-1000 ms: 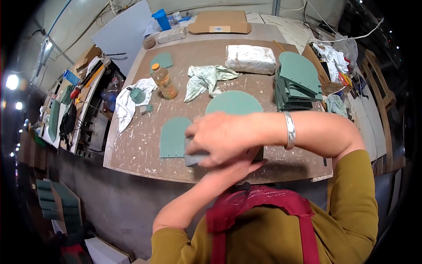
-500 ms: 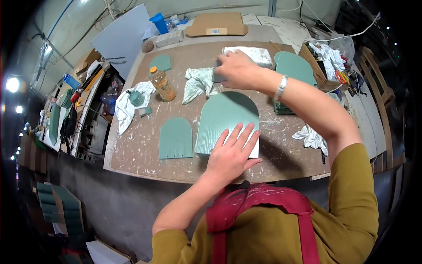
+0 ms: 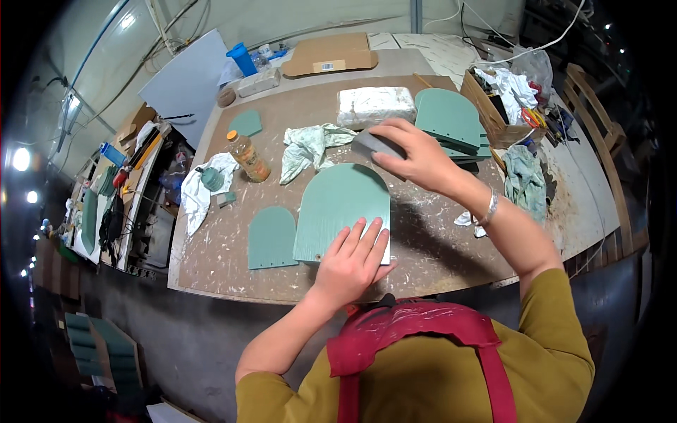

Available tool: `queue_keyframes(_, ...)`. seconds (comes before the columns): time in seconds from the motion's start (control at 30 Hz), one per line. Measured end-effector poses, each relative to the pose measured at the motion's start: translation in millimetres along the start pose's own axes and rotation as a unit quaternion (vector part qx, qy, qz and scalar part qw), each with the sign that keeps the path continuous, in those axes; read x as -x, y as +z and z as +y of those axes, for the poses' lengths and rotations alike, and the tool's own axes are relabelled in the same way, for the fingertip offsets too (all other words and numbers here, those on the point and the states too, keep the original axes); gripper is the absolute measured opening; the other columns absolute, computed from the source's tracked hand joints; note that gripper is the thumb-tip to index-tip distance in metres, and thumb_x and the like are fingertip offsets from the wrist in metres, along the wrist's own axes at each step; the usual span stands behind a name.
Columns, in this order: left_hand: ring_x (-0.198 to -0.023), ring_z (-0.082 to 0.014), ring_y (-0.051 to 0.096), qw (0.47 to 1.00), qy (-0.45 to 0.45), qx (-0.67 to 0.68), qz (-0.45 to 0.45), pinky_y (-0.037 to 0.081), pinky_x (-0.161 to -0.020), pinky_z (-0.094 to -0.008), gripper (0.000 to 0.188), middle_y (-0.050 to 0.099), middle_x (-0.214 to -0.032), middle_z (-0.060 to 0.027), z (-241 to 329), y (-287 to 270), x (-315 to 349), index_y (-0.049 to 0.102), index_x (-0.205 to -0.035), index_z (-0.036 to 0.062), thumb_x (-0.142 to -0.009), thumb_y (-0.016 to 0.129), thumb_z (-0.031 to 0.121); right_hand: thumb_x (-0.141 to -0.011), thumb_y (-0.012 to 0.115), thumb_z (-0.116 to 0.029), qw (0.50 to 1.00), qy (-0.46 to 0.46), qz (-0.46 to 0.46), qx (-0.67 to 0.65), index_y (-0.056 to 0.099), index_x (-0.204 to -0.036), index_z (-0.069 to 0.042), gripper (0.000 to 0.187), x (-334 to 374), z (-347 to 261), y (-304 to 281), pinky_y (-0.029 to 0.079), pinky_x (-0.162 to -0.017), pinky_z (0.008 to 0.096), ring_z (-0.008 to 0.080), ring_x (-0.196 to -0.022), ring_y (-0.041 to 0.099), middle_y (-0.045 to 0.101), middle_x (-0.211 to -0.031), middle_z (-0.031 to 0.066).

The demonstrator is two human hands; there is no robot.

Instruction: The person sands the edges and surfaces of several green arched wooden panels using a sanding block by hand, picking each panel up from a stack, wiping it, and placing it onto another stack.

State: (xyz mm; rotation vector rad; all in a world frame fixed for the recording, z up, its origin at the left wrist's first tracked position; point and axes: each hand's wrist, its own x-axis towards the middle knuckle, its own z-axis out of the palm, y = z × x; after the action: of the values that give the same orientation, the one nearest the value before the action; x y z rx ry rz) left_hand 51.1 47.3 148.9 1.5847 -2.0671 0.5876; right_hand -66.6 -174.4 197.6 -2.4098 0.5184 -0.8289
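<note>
A large green arched board [image 3: 343,197] lies on the worktable in front of me. My left hand [image 3: 350,264] rests flat on its lower right part, fingers stretched out. My right hand [image 3: 416,156] grips a dark grey sanding block [image 3: 374,146], held tilted just beyond the board's upper right edge. A smaller green arched board [image 3: 273,238], with small holes along its straight edge, lies to the left. Past the block sits a white-wrapped brick-shaped bundle [image 3: 376,106]. A stained cloth [image 3: 309,150] lies crumpled behind the large board.
A stack of green arched boards [image 3: 448,116] stands at the right, by a cardboard box [image 3: 486,106] of rags and tools. Left of the cloth stands an orange-capped bottle [image 3: 249,156]. A green jar [image 3: 210,179] sits on a white rag. Flattened cardboard [image 3: 331,53] lies at the back.
My right hand has come back from beside the white bundle toward me and right, bringing the grey sanding block into view. My left hand stays on the board. The view has shifted slightly.
</note>
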Motion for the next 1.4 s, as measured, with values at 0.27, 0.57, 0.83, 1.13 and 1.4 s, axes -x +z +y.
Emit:
queue_keyframes(0.27, -0.096, -0.0234, 0.066, 0.701, -0.399, 0.455, 0.378, 0.054, -0.083, -0.0348, 0.051, 0.067, -0.107, -0.0147, -96, -59, -41, 0.059, -0.114, -0.0082, -0.107, 0.042, 0.039, -0.1, 0.056, -0.028, 0.847, 0.215, 0.117, -0.472, 0.054, -0.136, 0.0, 0.045, 44, 10, 31, 0.043, -0.093, 0.0256, 0.0111, -0.106, 0.056, 0.061, -0.121, 0.0059)
queue_keyframes(0.57, -0.11, -0.0225, 0.062, 0.467, -0.48, 0.668, 0.326, 0.054, -0.093, -0.0359, 0.039, 0.062, -0.124, -0.015, -88, -5, -12, 0.053, -0.126, -0.005, -0.107, 0.042, 0.028, -0.1, 0.056, -0.034, 0.655, 0.257, 0.154, -0.693, 0.057, -0.124, -0.004, 0.039, 56, 6, 55, 0.049, -0.091, 0.0316, 0.0149, -0.103, 0.06, 0.063, -0.114, 0.0057)
queue_keyframes(0.83, -0.103, -0.0169, 0.064, 0.571, -0.45, 0.675, -0.124, 0.054, -0.089, -0.0313, 0.054, 0.064, -0.119, -0.0099, -111, -56, -17, 0.05, -0.134, -0.0032, -0.089, 0.07, 0.019, -0.099, 0.057, -0.033, 0.703, 0.219, 0.108, -0.668, 0.054, -0.13, -0.002, 0.044, 39, 3, 34, 0.048, -0.095, 0.0316, 0.0179, -0.108, 0.06, 0.062, -0.121, 0.0087)
queue_keyframes(1.13, -0.116, -0.0238, 0.06, 0.545, -0.478, 0.68, 0.111, 0.051, -0.098, -0.0378, 0.047, 0.058, -0.131, -0.0146, -100, -34, -15, 0.043, -0.141, -0.0006, -0.1, 0.055, 0.021, -0.083, 0.071, -0.038, 0.976, -0.207, 0.071, -0.024, 0.06, -0.133, -0.016, 0.055, 55, -59, 4, 0.044, -0.102, 0.0454, 0.0414, -0.12, 0.054, 0.051, -0.136, 0.0212)
queue_keyframes(1.4, -0.118, -0.0218, 0.057, 0.579, -0.495, 0.634, 0.133, 0.048, -0.099, -0.036, 0.05, 0.057, -0.132, -0.0123, -86, -17, -1, 0.043, -0.142, -0.0014, -0.098, 0.059, 0.018, -0.088, 0.064, -0.041, 0.995, -0.075, 0.068, -0.013, 0.058, -0.135, -0.013, 0.055, 3, -35, 15, 0.04, -0.106, 0.0483, 0.0406, -0.125, 0.048, 0.05, -0.136, 0.024)
